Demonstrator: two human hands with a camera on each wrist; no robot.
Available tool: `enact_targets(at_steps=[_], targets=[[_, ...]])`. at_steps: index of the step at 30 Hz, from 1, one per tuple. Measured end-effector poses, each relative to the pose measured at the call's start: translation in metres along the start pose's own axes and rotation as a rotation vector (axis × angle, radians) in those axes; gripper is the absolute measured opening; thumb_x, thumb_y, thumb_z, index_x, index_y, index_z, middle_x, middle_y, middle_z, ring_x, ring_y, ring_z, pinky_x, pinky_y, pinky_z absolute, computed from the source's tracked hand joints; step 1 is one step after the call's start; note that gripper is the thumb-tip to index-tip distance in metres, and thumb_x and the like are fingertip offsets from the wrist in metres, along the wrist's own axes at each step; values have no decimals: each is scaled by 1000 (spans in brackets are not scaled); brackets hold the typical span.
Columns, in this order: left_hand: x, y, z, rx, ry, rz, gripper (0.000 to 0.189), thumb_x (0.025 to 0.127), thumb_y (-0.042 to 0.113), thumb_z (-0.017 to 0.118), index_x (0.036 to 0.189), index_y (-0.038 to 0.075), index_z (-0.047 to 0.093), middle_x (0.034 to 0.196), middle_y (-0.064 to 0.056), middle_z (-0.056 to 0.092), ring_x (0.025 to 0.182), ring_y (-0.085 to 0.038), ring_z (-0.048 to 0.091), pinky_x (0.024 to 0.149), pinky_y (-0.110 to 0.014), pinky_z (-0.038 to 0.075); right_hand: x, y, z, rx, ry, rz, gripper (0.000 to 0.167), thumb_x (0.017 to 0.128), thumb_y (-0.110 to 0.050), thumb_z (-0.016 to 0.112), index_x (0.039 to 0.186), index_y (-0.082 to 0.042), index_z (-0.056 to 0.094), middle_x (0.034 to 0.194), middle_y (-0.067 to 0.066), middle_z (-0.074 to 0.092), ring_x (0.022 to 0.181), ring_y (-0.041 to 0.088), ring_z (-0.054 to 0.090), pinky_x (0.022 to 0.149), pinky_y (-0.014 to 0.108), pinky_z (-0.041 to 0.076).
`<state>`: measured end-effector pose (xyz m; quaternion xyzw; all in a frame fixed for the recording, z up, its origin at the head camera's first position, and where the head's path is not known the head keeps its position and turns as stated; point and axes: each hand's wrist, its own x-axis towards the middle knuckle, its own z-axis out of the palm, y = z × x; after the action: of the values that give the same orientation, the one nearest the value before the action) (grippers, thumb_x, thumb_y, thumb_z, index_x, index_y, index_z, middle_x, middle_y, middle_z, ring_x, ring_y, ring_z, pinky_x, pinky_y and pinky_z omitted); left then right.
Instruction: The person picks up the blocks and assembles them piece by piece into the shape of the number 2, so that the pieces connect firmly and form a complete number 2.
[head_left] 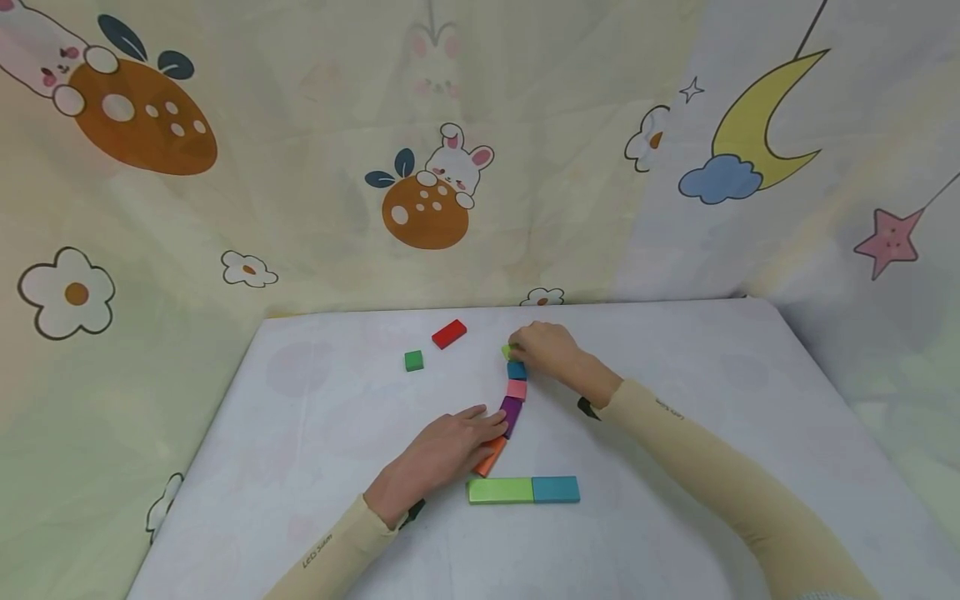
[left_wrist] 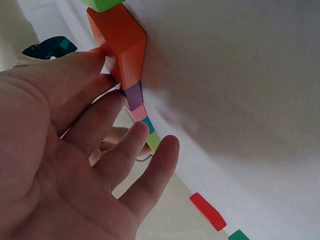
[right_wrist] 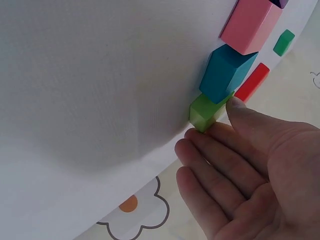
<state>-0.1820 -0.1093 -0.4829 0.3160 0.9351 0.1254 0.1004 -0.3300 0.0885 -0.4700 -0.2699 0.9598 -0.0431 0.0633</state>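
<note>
A curved row of wooden blocks runs up the middle of the table: orange [head_left: 492, 457], purple [head_left: 512, 416], pink [head_left: 516, 389], blue [head_left: 517, 371] and light green [right_wrist: 202, 114] at the far end. My right hand [head_left: 553, 354] pinches that light green block between thumb and fingers, against the blue one. Lower down, my left hand [head_left: 442, 454] lies along the row's left side. In the left wrist view, its thumb touches the orange block [left_wrist: 120, 47], while the other fingers are loosely extended. Part of the orange block is hidden by this hand in the head view.
At the row's near end lie a long light green block [head_left: 500, 491] and a blue block [head_left: 556, 489], end to end. A red block [head_left: 449, 333] and a small green block [head_left: 414, 361] lie apart, back left. A patterned curtain [head_left: 315, 217] hangs behind the white table [head_left: 675, 433].
</note>
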Motion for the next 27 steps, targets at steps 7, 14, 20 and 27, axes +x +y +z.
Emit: enact_targets(at_steps=[7, 14, 20, 27], targets=[[-1, 0, -1, -23, 17, 11, 48, 98, 30, 67, 143, 19, 57, 150, 4, 54, 141, -27, 50, 106, -39, 51, -3, 1, 1, 6, 35, -27, 20, 97, -29, 68, 100, -12, 77, 82, -1, 70, 66, 11, 51, 57, 25, 42], [-1, 0, 0, -27, 16, 10, 48, 97, 29, 67, 143, 18, 57, 150, 3, 54, 142, -27, 49, 107, -40, 51, -4, 1, 1, 20, 31, -32, 20, 97, -28, 68, 103, -12, 78, 84, -1, 71, 68, 11, 52, 58, 24, 42], [-1, 0, 0, -22, 9, 1, 48, 98, 30, 66, 144, 19, 56, 151, 5, 53, 143, -26, 48, 107, -40, 50, -3, 2, 2, 19, 30, -44, 20, 97, -27, 68, 103, -12, 78, 86, -1, 72, 69, 11, 52, 59, 25, 44], [-1, 0, 0, -24, 8, -2, 48, 98, 30, 66, 144, 19, 56, 151, 4, 53, 142, -26, 48, 106, -41, 51, -3, 3, 2, 20, 7, -45, 21, 98, -28, 67, 106, -12, 77, 88, 0, 73, 70, 12, 53, 62, 27, 47]])
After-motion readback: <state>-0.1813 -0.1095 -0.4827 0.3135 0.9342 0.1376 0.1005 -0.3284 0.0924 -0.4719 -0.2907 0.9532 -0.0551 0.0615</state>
